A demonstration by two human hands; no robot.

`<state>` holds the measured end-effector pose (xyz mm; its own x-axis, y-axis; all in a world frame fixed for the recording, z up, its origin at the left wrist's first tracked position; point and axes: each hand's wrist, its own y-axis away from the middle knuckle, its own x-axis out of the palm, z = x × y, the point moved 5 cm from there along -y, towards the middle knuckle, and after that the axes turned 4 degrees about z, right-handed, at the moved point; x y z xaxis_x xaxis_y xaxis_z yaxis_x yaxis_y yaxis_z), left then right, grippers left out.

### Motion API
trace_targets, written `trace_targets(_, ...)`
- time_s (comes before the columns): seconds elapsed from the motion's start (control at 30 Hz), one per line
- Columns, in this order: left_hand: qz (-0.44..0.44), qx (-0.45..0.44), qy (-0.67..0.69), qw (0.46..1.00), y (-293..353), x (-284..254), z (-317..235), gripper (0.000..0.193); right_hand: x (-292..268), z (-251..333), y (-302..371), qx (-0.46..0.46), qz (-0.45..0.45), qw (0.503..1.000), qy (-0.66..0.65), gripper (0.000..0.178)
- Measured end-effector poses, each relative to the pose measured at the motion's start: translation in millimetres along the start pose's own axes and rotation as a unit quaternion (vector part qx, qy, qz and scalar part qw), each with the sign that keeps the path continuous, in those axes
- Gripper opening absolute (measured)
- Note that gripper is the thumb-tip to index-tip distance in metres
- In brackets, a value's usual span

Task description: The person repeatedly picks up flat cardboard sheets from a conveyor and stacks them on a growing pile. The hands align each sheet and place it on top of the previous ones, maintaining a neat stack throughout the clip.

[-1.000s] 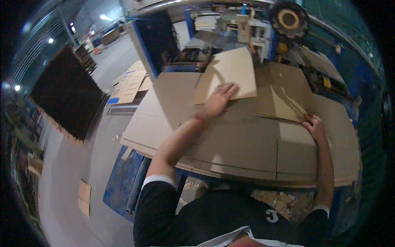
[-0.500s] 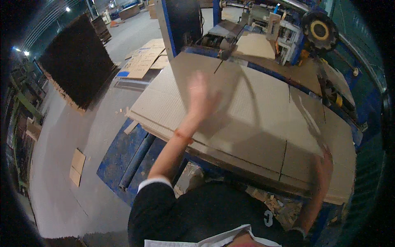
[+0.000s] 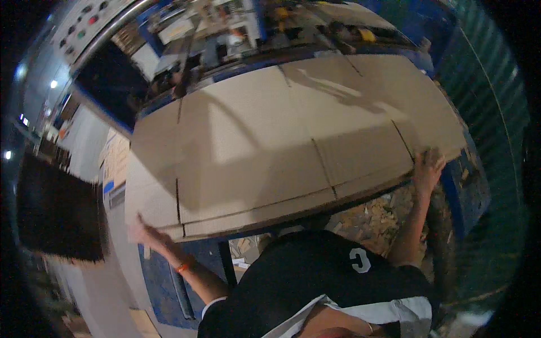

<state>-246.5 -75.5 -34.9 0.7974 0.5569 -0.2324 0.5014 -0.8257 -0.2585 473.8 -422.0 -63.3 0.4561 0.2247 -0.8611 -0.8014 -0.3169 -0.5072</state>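
A wide brown corrugated cardboard sheet (image 3: 253, 152) lies in front of me, with dark slots cut into its near and far edges and a crease along the near side. More cardboard layers show beneath its front edge. My left hand (image 3: 151, 234) is at the sheet's near left corner, thumb stretched out and apart; motion blurs its fingers. At the near right edge, my right hand (image 3: 428, 169) rests with its fingers apart on top of the board. Neither hand visibly grips the sheet.
Beyond the sheet stands a blue machine (image 3: 225, 70) with metal parts. A panel of buttons (image 3: 84, 28) is at upper left. Cardboard scraps (image 3: 366, 219) litter the floor below. A dark stack (image 3: 59, 208) stands at left, a green corrugated wall (image 3: 484, 112) at right.
My left hand has moved from over the middle-left of the sheet to its near left corner. The right hand stays near the right edge. The view has turned to the right.
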Motion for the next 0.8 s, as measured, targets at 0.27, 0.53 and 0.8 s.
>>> trace_targets(0.27, -0.038, 0.18, 0.303, 0.935, -8.9, -25.2, -149.7, 0.063, -8.3, 14.1, -24.1, 0.093, -0.054, 0.908, -0.405, 0.054)
trace_targets(0.53, 0.049, -0.077, 0.387, 0.917, -75.3, -5.3, -33.5, 0.02, -25.2, 11.0, -102.8, 0.173, -0.034, 0.597, -0.783, 0.056)
trace_targets(0.8, 0.138, 0.055, 0.156, 0.977, 38.7, -3.1, -69.2, 0.029, -132.5, 43.8, 30.7, -0.091, 0.082, 0.884, -0.451, 0.042)
